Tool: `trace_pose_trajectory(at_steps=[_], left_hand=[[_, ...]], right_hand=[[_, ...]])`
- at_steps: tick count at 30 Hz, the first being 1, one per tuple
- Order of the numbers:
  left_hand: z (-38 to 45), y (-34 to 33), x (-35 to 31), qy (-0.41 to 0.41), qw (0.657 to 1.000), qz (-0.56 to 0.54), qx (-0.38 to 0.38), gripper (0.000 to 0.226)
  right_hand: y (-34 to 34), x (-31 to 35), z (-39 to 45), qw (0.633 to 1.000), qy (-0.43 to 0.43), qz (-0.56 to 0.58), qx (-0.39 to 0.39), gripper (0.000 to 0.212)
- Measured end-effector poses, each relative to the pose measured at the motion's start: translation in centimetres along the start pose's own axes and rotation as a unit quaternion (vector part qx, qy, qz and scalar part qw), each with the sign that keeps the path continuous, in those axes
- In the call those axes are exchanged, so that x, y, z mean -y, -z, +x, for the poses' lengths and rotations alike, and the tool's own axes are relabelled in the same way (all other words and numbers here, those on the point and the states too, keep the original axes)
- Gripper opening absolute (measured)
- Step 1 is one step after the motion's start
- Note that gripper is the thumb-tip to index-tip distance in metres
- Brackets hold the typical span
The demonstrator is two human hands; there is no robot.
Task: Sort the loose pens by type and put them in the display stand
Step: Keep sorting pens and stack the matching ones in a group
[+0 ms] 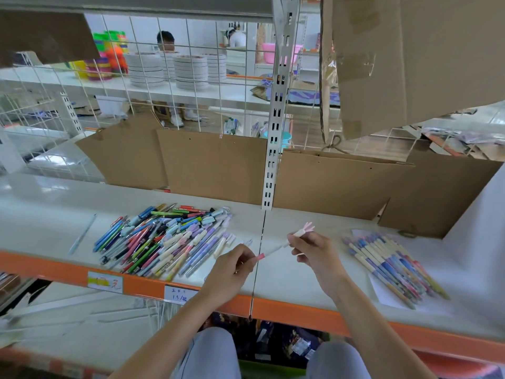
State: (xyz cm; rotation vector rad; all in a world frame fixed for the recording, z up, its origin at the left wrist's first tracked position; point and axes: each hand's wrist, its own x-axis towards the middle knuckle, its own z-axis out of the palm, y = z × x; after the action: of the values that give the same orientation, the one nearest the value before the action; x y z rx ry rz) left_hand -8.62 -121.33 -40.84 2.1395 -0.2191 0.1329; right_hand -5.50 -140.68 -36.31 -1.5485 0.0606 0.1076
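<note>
Two hands, the left hand [235, 265] and right hand [314, 248], with one pen [284, 243] between them. Two groups of pens on the shelf [41, 214]: a big mixed pile [164, 239], way too many to count, and a sorted bunch [393, 265], also too blurry to count. One lone pen [82, 234] sits far left. Two price tags [105, 282] on the shelf edge. Four plate stacks [191, 71] out back.
</note>
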Motion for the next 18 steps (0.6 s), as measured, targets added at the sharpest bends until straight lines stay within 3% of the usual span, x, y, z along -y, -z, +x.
trace_pose_trajectory(at_steps=[9, 15, 18], left_hand=[[-0.1, -0.3, -1.0, 0.005, 1.000, -0.013, 0.011, 0.017], [0.3, -0.6, -2.9, 0.018, 0.999, 0.016, 0.035, 0.024], [1.2, -0.3, -3.8, 0.080, 0.994, -0.034, 0.071, 0.029]], right_hand=[[0.2, 0.0, -0.4, 0.992, -0.043, 0.112, 0.039, 0.014], [-1.2, -0.8, -1.2, 0.998, -0.008, 0.023, 0.053, 0.013], [-1.8, -1.3, -1.5, 0.999, 0.023, 0.029, 0.026, 0.015]])
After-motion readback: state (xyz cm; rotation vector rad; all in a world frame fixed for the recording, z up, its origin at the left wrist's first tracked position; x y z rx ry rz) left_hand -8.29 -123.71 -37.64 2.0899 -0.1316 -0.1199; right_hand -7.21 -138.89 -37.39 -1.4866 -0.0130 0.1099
